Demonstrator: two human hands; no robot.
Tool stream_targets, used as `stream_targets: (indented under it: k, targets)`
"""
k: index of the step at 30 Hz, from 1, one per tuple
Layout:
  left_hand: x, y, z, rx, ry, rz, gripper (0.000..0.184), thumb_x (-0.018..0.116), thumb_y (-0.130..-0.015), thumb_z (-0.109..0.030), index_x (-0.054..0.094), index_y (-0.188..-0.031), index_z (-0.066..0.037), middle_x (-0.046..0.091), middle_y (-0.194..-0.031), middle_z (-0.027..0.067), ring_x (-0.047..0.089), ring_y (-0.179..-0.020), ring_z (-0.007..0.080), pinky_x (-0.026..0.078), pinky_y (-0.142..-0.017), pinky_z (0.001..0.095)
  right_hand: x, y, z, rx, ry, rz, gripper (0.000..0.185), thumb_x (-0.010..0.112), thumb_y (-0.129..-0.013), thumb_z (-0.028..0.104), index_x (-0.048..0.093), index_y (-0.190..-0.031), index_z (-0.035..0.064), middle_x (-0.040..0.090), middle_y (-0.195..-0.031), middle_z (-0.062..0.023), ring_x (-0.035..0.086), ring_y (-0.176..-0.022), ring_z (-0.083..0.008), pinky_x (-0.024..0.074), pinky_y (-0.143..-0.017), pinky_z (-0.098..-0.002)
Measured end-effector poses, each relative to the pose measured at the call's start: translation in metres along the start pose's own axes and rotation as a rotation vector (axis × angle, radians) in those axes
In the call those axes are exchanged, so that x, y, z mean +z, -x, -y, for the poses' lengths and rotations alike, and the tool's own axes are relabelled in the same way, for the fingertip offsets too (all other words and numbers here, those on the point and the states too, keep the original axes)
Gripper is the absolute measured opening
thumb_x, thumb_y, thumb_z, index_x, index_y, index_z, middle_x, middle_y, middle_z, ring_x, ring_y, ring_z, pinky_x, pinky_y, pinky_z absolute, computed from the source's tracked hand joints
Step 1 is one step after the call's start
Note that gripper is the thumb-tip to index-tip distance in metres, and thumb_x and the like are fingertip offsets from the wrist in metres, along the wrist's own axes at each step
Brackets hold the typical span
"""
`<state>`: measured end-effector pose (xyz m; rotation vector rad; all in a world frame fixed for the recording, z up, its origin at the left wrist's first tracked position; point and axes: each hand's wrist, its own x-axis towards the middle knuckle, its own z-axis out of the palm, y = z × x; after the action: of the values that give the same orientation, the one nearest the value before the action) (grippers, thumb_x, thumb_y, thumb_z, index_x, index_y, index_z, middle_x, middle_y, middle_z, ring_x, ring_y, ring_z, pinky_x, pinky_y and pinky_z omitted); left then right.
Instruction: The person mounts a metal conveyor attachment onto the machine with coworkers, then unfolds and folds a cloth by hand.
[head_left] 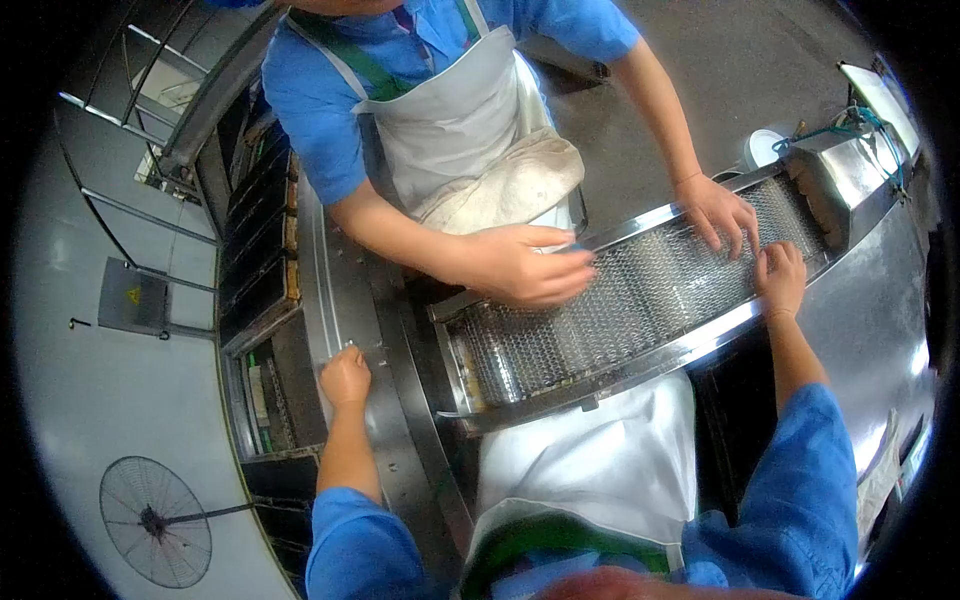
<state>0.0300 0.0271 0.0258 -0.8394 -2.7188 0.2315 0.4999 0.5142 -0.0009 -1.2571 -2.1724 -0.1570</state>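
Note:
My left hand (346, 378) is closed over the steel frame at the left of the conveyor; what it may hold is hidden. On the right, my right hand (780, 278) rests at the near rim of the metal mesh conveyor (640, 295), its fingers bent over the mesh and pressed together, with anything under them too small to make out. Close to it, a co-worker's hand (722, 212) reaches onto the mesh from the far side. The co-worker's other hand (530, 268), blurred, hovers over the left part of the mesh.
Across the conveyor stands a co-worker in a white apron (450, 120). A steel housing (850, 185) closes the conveyor's right end, with a white bucket (765, 148) behind it. Dark racks (262, 230) and a wall fan (155, 522) are at the left.

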Motion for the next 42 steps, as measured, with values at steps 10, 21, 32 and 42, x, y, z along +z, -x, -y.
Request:
stream_targets:
  k: [10,21,32,42]
  targets:
    - [0.0040,0.0005,0.0024,0.008,0.019,-0.007,0.013,0.066,-0.078,-0.019,0.060,-0.070,-0.010,0.065,-0.074,0.0106,0.064,-0.069,0.0324,0.051,-0.061,0.0431,-0.0020,-0.0007,0.0012,0.014,-0.008,0.038,0.008,0.063,-0.078,0.017,0.061,-0.081,0.0099,0.061,-0.092,-0.0048,0.056,-0.092,-0.0269,0.0439,-0.080,-0.0386]
    - [0.0006,0.0005,-0.0003,-0.015,0.019,0.008,0.013,0.066,-0.078,-0.017,0.059,-0.070,-0.009,0.064,-0.073,0.0128,0.064,-0.070,0.0338,0.051,-0.063,0.0440,-0.0008,0.0003,-0.0013,0.003,-0.016,0.025,0.008,0.062,-0.079,0.017,0.060,-0.080,0.0097,0.060,-0.091,-0.0056,0.056,-0.092,-0.0271,0.0438,-0.080,-0.0394]
    - [0.0000,-0.0012,-0.0019,-0.019,0.031,0.013,0.014,0.064,-0.080,-0.019,0.059,-0.071,-0.010,0.065,-0.074,0.0134,0.064,-0.069,0.0348,0.051,-0.063,0.0444,-0.0013,0.0007,0.0005,-0.002,-0.009,0.007,0.007,0.061,-0.078,0.017,0.060,-0.080,0.0099,0.060,-0.091,-0.0040,0.057,-0.091,-0.0257,0.0434,-0.079,-0.0380]
    - [-0.0004,-0.0004,0.0000,-0.012,0.066,0.025,0.014,0.064,-0.080,-0.022,0.062,-0.076,-0.009,0.064,-0.077,0.0164,0.062,-0.072,0.0379,0.049,-0.065,0.0478,0.0009,0.0008,-0.0015,-0.010,-0.005,-0.002,0.008,0.062,-0.078,0.017,0.061,-0.081,0.0098,0.060,-0.092,-0.0042,0.057,-0.092,-0.0255,0.0437,-0.078,-0.0376]
